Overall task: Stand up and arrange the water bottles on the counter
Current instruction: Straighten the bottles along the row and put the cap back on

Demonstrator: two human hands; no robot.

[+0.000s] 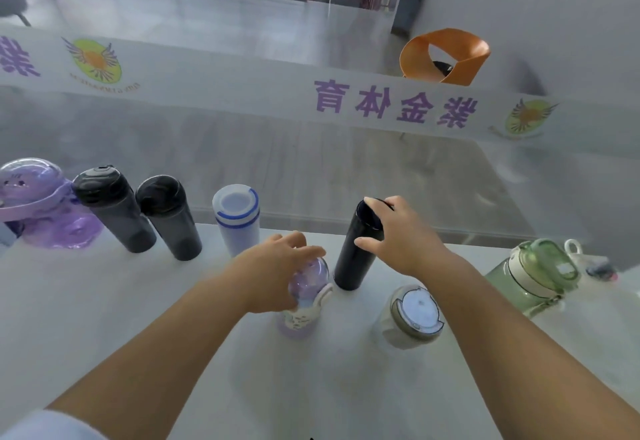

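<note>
- A pale sleeve (52, 425) edges the left forearm at the lower corner; both bare forearms reach forward over the matte, pale grey bench (104, 318).
- The left hand (277, 266) cups the clear, rounded dome cap of a small lilac bottle (304, 315), its fingers curled over the top. The bottle has a cartoon-printed band and a looped strap.
- The right hand (405, 235) grips a tall black bottle (356, 259) around its lid, thumb on the near side and fingers wrapped over the rim. This glossy, slim cylinder stands upright just right of the lilac bottle.
- Below the right wrist stands a frosted bottle (412, 318) with a flat white round lid in a grey ring.
- Right of the right hand is a translucent green bottle (533, 277) with a cream collar and a flip cap.
- Beyond the left hand stands a white bottle (237, 221) with blue rings on its lid.
- Further left are two smoky dark tumblers (114, 211) (169, 218), then a bulbous translucent purple jug (41, 204).
- Behind the bench, through glass, is a curved orange chair (446, 55).
</note>
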